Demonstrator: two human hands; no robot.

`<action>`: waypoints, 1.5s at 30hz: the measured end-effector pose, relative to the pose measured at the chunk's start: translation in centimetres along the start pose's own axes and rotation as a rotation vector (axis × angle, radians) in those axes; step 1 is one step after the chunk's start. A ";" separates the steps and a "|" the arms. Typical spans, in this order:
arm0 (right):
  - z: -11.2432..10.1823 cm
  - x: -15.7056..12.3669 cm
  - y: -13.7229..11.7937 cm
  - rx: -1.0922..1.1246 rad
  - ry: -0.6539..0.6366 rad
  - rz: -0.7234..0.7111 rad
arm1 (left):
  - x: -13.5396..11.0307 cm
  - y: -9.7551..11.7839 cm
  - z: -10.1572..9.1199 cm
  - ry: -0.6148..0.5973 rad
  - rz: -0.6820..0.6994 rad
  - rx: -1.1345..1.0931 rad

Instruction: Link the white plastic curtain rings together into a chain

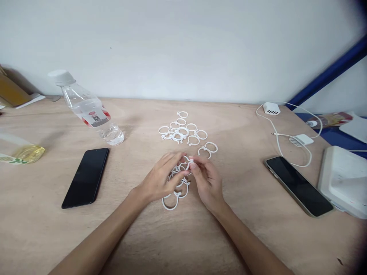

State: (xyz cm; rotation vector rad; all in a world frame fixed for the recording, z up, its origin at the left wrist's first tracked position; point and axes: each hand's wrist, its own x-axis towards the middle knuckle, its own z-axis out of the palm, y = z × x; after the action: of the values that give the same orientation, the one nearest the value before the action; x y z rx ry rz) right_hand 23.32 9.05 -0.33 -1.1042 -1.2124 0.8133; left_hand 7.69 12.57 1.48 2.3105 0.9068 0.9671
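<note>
My right hand (208, 181) pinches a thin white plastic ring (188, 165) with a small clasp between thumb and fingertips. From the other side my left hand (160, 176) curls in, its thumb and fingertips closed on the same ring. More white rings lie on the table beneath my hands, partly hidden by the fingers. Closest to me, one round ring (169, 209) lies flat below my left thumb. Past my fingertips a loose heap of similar rings (183, 136) spreads out, several overlapping or hooked together.
A black phone (86, 177) and a clear water bottle (88, 109) are on the left, beside a bottle with yellow liquid (31, 153). At the right are another phone (298, 185), a white charger (271, 109) with cable and a white box (344, 179). A wall closes the table's back.
</note>
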 end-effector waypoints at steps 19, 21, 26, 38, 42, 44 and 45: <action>-2.9 1.9 0.8 -0.806 0.118 -0.238 | 0.0 -0.8 -0.5 -0.129 -0.048 0.222; -3.5 2.2 1.3 -0.940 0.084 -0.190 | 0.0 -0.7 -0.5 -0.163 -0.041 0.246; -3.3 2.2 1.1 -0.808 0.008 -0.163 | -0.1 -0.5 -0.4 -0.127 -0.060 0.197; -1.8 1.8 0.2 -0.261 0.052 0.245 | 0.2 -0.5 -0.2 -0.052 -0.076 0.147; -2.3 2.2 0.5 -0.315 0.113 0.245 | 0.1 -0.4 -0.2 -0.064 -0.080 0.152; -2.6 2.3 0.8 -0.432 0.101 0.197 | 0.1 -0.4 -0.2 -0.065 -0.088 0.156; -2.7 2.3 0.9 -0.496 0.085 0.160 | 0.2 -0.4 -0.2 -0.071 -0.094 0.164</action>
State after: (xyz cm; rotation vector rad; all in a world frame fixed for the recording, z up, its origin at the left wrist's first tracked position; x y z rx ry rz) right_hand 26.51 10.92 -0.48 -1.6388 -1.3012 0.5881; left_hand 7.43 13.01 1.44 2.3965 1.0904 0.7934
